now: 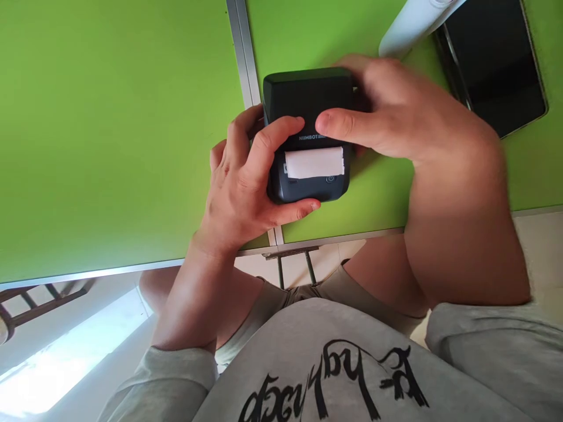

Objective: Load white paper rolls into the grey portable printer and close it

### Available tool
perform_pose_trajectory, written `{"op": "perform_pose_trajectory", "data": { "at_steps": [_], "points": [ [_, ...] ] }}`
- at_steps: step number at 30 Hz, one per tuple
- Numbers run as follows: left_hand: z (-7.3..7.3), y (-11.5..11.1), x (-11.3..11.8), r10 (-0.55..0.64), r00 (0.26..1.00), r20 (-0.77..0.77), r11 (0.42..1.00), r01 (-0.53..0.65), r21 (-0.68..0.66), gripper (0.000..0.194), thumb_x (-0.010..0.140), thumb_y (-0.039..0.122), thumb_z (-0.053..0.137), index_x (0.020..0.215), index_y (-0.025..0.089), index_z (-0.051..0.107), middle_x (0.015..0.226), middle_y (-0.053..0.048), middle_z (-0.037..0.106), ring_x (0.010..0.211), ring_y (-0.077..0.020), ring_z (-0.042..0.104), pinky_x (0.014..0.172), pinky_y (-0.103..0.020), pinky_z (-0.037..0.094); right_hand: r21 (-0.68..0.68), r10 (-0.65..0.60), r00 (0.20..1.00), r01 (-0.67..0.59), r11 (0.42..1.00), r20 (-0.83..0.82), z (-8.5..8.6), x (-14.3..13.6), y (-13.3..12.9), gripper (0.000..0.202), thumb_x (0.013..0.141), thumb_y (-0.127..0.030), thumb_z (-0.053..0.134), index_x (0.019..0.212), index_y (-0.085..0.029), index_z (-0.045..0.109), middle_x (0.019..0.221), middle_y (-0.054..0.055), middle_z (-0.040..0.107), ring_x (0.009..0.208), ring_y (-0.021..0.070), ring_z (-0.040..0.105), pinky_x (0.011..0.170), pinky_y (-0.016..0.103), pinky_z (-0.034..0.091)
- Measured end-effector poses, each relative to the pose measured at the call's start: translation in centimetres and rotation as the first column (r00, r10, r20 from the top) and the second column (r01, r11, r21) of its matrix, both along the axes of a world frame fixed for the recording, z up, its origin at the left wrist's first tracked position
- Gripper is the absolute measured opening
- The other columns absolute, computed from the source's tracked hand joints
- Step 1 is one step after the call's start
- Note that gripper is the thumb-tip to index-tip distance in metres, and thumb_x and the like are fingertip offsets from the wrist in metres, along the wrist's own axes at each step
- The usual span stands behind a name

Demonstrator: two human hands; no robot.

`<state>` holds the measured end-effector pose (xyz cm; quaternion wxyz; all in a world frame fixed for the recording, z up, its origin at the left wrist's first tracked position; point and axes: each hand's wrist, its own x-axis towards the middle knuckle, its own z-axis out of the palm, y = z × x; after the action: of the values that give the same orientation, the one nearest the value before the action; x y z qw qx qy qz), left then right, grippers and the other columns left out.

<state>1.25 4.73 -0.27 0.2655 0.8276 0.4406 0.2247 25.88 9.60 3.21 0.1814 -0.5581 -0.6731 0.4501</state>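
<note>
A dark label printer with "NIIMBOT" lettering is held between both hands over the green table. A strip of white paper sticks out of its slot, above a round power button. My left hand wraps round the printer's left side, index fingertip on its top and thumb along the near edge. My right hand grips the right side, thumb lying on the top near the lettering; its other fingers are mostly hidden behind the printer.
The green table has a metal seam running under the printer. At the back right lie a black tablet-like device and a white cylindrical object. The table's near edge borders my lap.
</note>
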Motion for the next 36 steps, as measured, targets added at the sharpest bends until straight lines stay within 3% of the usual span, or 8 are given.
{"op": "perform_pose_trajectory", "data": {
  "at_steps": [7, 13, 16, 20, 26, 30, 33, 36],
  "points": [
    [-0.6, 0.1, -0.3, 0.000, 1.000, 0.013, 0.998, -0.001, 0.063, 0.106, 0.069, 0.101, 0.059, 0.151, 0.035, 0.048, 0.152, -0.013, 0.051, 0.141, -0.0413, 0.050, 0.109, -0.060, 0.045, -0.062, -0.053, 0.993, 0.060, 0.996, 0.107, 1.1, -0.3, -0.3, 0.059, 0.076, -0.052, 0.080, 0.123, -0.018, 0.069, 0.095, 0.005, 0.074, 0.073, 0.0132, 0.063, 0.052, 0.021, 0.040],
    [-0.8, 0.1, -0.1, -0.018, 1.000, 0.014, 0.992, 0.016, 0.128, 0.101, 0.074, 0.099, 0.057, 0.150, 0.034, 0.047, 0.150, -0.013, 0.053, 0.140, -0.0409, 0.051, 0.109, -0.062, 0.047, 0.047, -0.032, 0.981, 0.023, 0.999, 0.190, 0.8, -0.6, -0.4, 0.057, 0.080, -0.064, 0.074, 0.113, -0.018, 0.068, 0.092, 0.001, 0.069, 0.077, 0.0127, 0.057, 0.063, 0.027, 0.035],
    [-0.3, -0.1, 0.4, 0.012, 1.000, 0.025, 0.995, -0.015, 0.097, 0.095, 0.080, 0.093, 0.057, 0.154, 0.035, 0.040, 0.155, -0.011, 0.052, 0.146, -0.0380, 0.049, 0.116, -0.059, 0.045, 0.132, -0.024, 0.965, -0.011, 0.991, 0.260, 0.5, -0.6, -0.5, 0.052, 0.088, -0.069, 0.062, 0.101, -0.018, 0.063, 0.083, -0.001, 0.061, 0.073, 0.0099, 0.050, 0.065, 0.029, 0.028],
    [0.2, -0.3, 0.7, 0.038, 0.997, 0.064, 0.999, -0.038, 0.004, 0.113, 0.076, 0.095, 0.061, 0.160, 0.028, 0.026, 0.163, -0.014, 0.044, 0.151, -0.0380, 0.048, 0.120, -0.057, 0.046, 0.189, -0.026, 0.966, -0.024, 0.982, 0.256, 0.4, -0.7, -0.6, 0.047, 0.092, -0.064, 0.054, 0.087, -0.018, 0.051, 0.077, -0.002, 0.051, 0.069, 0.0079, 0.042, 0.065, 0.029, 0.025],
    [0.5, -0.5, 0.3, 0.079, 0.993, 0.084, 0.991, -0.069, -0.117, 0.104, 0.072, 0.091, 0.070, 0.150, 0.030, 0.038, 0.161, -0.012, 0.049, 0.144, -0.0371, 0.056, 0.118, -0.059, 0.049, 0.206, -0.020, 0.967, -0.034, 0.978, 0.255, 0.3, -0.7, -0.3, 0.049, 0.090, -0.066, 0.053, 0.083, -0.018, 0.048, 0.073, -0.003, 0.046, 0.066, 0.0073, 0.038, 0.063, 0.030, 0.023],
    [0.4, -0.7, 0.1, 0.099, 0.992, 0.080, 0.990, -0.090, -0.106, 0.107, 0.069, 0.087, 0.077, 0.151, 0.028, 0.041, 0.161, -0.011, 0.052, 0.140, -0.0377, 0.060, 0.123, -0.059, 0.045, 0.207, -0.020, 0.955, -0.043, 0.977, 0.296, 0.0, -0.6, -0.4, 0.057, 0.093, -0.069, 0.051, 0.108, -0.016, 0.065, 0.088, 0.000, 0.062, 0.079, 0.0112, 0.053, 0.067, 0.029, 0.028],
    [0.2, -1.0, -0.1, 0.092, 0.994, 0.066, 0.991, -0.085, -0.102, 0.112, 0.071, 0.088, 0.075, 0.156, 0.022, 0.041, 0.164, -0.014, 0.049, 0.146, -0.0380, 0.055, 0.126, -0.058, 0.043, 0.221, -0.039, 0.955, -0.029, 0.975, 0.295, 0.0, -0.6, -0.5, 0.062, 0.095, -0.066, 0.053, 0.131, -0.017, 0.064, 0.106, 0.002, 0.070, 0.095, 0.0159, 0.062, 0.075, 0.030, 0.034],
    [-0.1, -1.4, -0.4, 0.075, 0.996, 0.050, 0.995, -0.072, -0.065, 0.117, 0.073, 0.088, 0.072, 0.161, 0.020, 0.038, 0.168, -0.015, 0.043, 0.155, -0.0388, 0.043, 0.127, -0.059, 0.041, 0.228, -0.039, 0.954, -0.031, 0.973, 0.297, 0.0, -0.7, -0.6, 0.062, 0.096, -0.065, 0.054, 0.136, -0.019, 0.062, 0.113, 0.002, 0.071, 0.101, 0.0179, 0.064, 0.077, 0.031, 0.035]
  ]
}}
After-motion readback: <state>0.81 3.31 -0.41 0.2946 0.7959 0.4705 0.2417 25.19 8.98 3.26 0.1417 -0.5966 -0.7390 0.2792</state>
